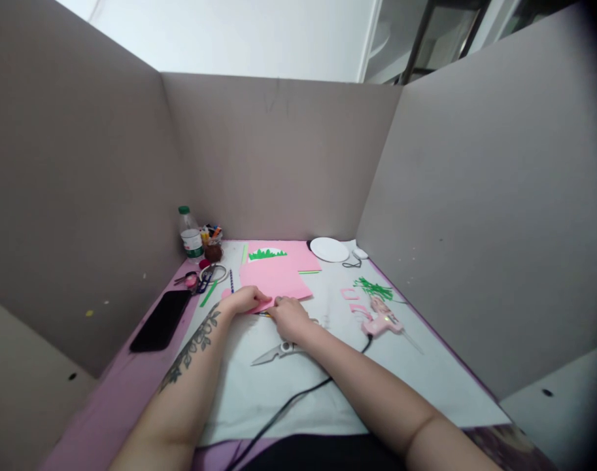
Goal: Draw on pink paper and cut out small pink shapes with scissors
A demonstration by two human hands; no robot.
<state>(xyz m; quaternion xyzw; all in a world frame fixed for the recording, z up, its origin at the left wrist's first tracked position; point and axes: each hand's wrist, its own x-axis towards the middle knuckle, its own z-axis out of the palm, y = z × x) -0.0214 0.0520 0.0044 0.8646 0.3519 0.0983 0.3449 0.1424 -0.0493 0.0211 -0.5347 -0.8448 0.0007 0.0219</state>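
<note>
Head camera: both bare hands meet the near edge of a pink paper sheet (281, 281), which lies on a white cloth (259, 405); take that sheet as the clock's centre, twelve pointing away from the person. The left hand (248, 299) sits at eight o'clock, its fingers bent inward over the sheet's near edge. The right hand (291, 318) is at six o'clock, its fingertips at the same edge, just beside the left ones. I cannot tell whether either hand is pinching the paper or only pressing on it.

At twelve o'clock, partly under the sheet, is a second pink sheet (305, 258), bearing a white shape with a jagged green paper strip (267, 255). At six o'clock, a pointed grey metal blade (269, 356) shows, the rest of that tool partly hidden by the right forearm.

A white round disc (329, 249) lies at two o'clock. Toward three are a bundle of green stems (374, 288) and small pink cut-outs (350, 294); a pink glue gun (382, 322) lies between three and four, its black cable (298, 394) passing below the right forearm. A black smartphone (161, 320) lies between eight and nine, a white ring (224, 275) at nine, and a green-capped bottle (191, 239) at ten, beside a pen cup (214, 239).
</note>
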